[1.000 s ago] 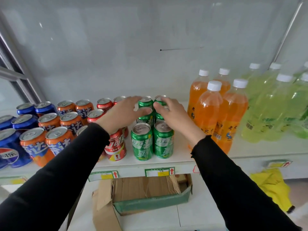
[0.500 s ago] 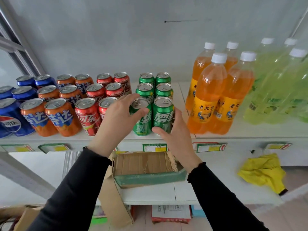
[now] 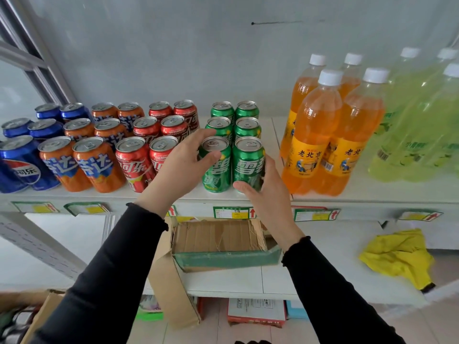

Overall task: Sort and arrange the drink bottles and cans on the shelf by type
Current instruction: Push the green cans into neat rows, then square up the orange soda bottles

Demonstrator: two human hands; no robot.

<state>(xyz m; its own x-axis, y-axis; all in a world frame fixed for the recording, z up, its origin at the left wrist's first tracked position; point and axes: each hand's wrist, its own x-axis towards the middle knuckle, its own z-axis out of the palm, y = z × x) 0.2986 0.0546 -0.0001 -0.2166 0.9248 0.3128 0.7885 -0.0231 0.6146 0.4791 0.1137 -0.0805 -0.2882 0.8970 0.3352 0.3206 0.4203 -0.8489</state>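
Note:
On the white shelf (image 3: 248,198) cans stand in rows by colour: blue cans (image 3: 22,165) far left, orange cans (image 3: 96,165), red cans (image 3: 135,163), then green cans. My left hand (image 3: 183,165) grips the front left green can (image 3: 216,167), thumb across its front. My right hand (image 3: 265,192) cups the front right green can (image 3: 248,161) from its right side and base. Several more green cans (image 3: 234,120) stand behind. To the right stand orange bottles (image 3: 315,130) and pale green bottles (image 3: 422,135) with white caps.
An open torn cardboard box (image 3: 218,244) lies on the lower shelf under my hands. A crumpled yellow cloth (image 3: 397,256) lies at the right of that shelf. Price tags (image 3: 233,212) line the shelf edge. More boxes sit low at the left and centre.
Both hands came back from the rear green cans to the front pair. My view dropped and pulled back, showing the lower shelf. In the last half second the hands hardly moved.

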